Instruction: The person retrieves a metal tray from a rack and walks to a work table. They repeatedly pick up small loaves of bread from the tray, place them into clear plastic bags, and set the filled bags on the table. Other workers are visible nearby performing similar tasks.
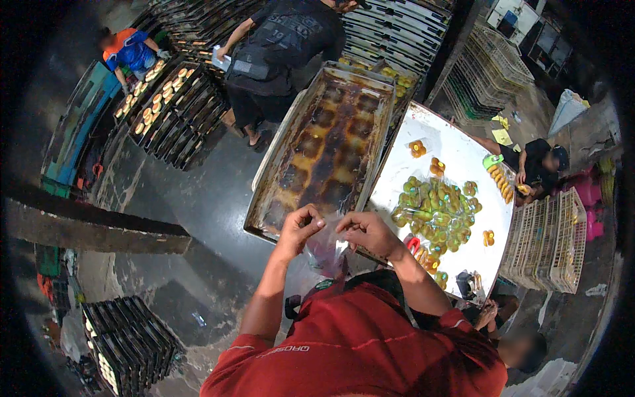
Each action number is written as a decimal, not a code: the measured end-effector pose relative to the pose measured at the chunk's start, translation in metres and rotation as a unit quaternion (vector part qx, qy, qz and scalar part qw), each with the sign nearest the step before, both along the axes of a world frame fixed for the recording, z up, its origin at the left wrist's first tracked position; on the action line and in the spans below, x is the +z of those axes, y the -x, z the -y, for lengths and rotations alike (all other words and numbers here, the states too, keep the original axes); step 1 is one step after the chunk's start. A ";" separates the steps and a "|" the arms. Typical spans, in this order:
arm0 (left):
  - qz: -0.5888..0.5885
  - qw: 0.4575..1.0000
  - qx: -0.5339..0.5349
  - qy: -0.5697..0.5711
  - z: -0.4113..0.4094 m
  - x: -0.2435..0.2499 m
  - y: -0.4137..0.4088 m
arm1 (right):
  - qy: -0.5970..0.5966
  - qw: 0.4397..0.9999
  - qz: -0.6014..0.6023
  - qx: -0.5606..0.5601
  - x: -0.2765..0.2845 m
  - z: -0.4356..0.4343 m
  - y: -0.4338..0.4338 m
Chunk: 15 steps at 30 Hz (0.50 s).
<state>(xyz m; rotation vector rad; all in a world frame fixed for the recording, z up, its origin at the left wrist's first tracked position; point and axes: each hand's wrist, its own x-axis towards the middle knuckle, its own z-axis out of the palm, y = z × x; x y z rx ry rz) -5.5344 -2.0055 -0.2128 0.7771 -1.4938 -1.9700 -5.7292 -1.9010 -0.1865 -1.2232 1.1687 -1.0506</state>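
A clear plastic bag [325, 250] hangs between my two hands, close to my red shirt, with a green printed mark near its lower end. My left hand [300, 229] pinches one side of its upper edge between thumb and fingers. Opposite it, my right hand [371, 234] grips the other side with bent fingers. Just beyond both hands lies a large rectangular metal baking tray [278, 171], its base stained dark brown with no buns on it. To the right, a pile of green buns in clear wrappers [439, 211] covers the middle of a white tabletop [397, 154].
Brown wrapped buns [417, 148] lie around the pile, near a red-handled tool [412, 243]. Several people work nearby, one in dark clothes [287, 44] behind the tray. Stacked plastic crates [545, 238] stand right of the table. Bun-laden tray stacks [173, 114] and a concrete beam [99, 226] are left.
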 end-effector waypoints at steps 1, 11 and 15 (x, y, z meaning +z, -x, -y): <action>0.000 1.000 -0.009 0.022 0.000 -0.004 0.002 | 0.046 0.996 -0.072 0.018 -0.005 0.003 0.003; -0.107 0.993 -0.051 -0.008 0.006 -0.003 -0.010 | 0.171 0.973 0.112 0.108 -0.017 0.003 0.003; -0.193 0.979 -0.042 -0.043 0.001 -0.002 -0.006 | 0.155 0.976 0.125 0.089 -0.021 0.002 0.006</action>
